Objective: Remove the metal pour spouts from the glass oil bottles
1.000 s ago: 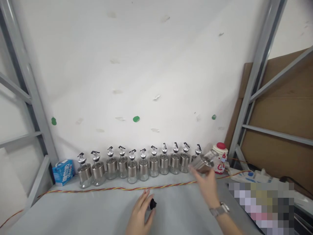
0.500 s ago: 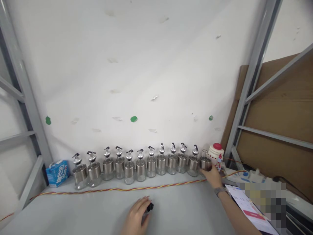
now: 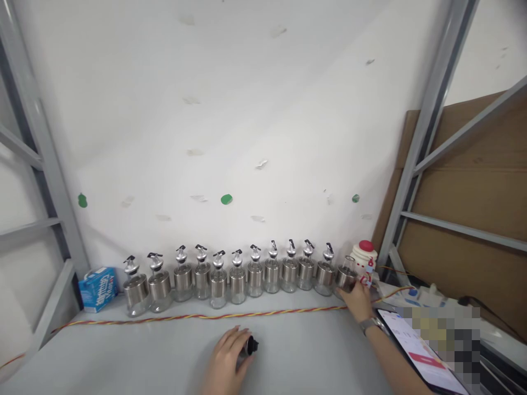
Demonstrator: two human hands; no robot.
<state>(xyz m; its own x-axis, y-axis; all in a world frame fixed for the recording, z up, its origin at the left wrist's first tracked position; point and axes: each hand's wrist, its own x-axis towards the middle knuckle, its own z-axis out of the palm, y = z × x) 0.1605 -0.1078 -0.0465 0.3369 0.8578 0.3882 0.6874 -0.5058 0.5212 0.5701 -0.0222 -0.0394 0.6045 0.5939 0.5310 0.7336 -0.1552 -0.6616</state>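
My left hand [image 3: 230, 354] is closed around a pourer top [image 3: 250, 345] low over the front of the table. Its black end points right, and my fingers hide most of the rest. My right hand [image 3: 357, 300] grips a glass bottle with a steel sleeve [image 3: 346, 277] at the right end of the bottle row. This bottle has a bare glass neck and leans slightly to the right. Beside it stands a similar bottle [image 3: 325, 271] with a silver and black pourer top on.
Several more topped bottles [image 3: 237, 277] line the wall. A red and yellow twisted cord [image 3: 197, 316] runs before them. At left stands a blue box [image 3: 97, 289]; at right are a white jar with a red lid [image 3: 365, 253], a power strip [image 3: 428, 299] and a phone [image 3: 415, 345].
The bottle in my right hand has gone from nearly upright to a slight rightward lean. In my left hand the pourer top has turned, showing more of its rim.
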